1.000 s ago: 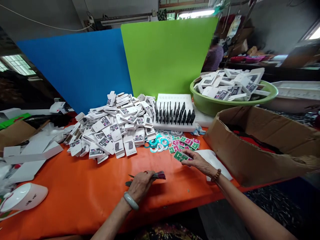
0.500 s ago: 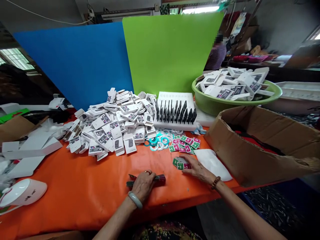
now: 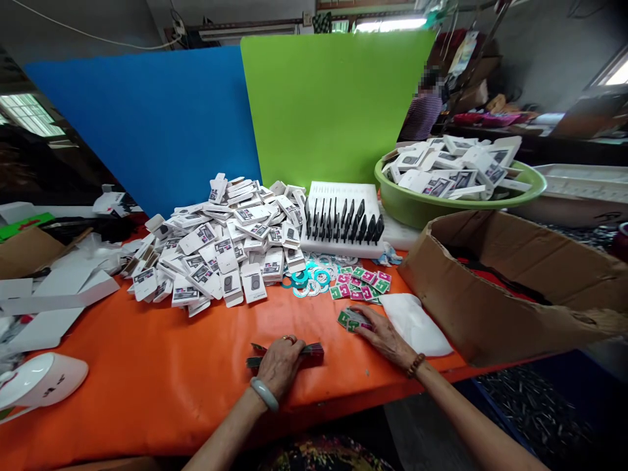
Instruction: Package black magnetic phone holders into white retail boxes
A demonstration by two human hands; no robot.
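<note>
My left hand [image 3: 282, 364] is closed over a row of thin packets [image 3: 313, 350] that rests on the orange table. Their dark green and reddish edges stick out on both sides of the fingers. To the right, my right hand [image 3: 385, 333] has its thumb and fingers around a few small square packets [image 3: 349, 318], printed green and pink. The fingers partly cover them. Just beyond lies a loose heap of similar green and pink packets [image 3: 360, 282]. A folded white cloth-like sheet [image 3: 417, 327] lies beside my right hand.
White printed boxes [image 3: 220, 248] are heaped at the back left. Black flat pieces stand in a white foam rack [image 3: 343, 247], near teal and white rings [image 3: 314, 278]. Right are a green basin [image 3: 407, 203] of boxes and a cardboard box [image 3: 471, 314]; left is a white mug [image 3: 59, 379].
My right hand has drawn in slightly over the small packets, which have shifted and turned a little under its fingers. The left hand holds its place.
</note>
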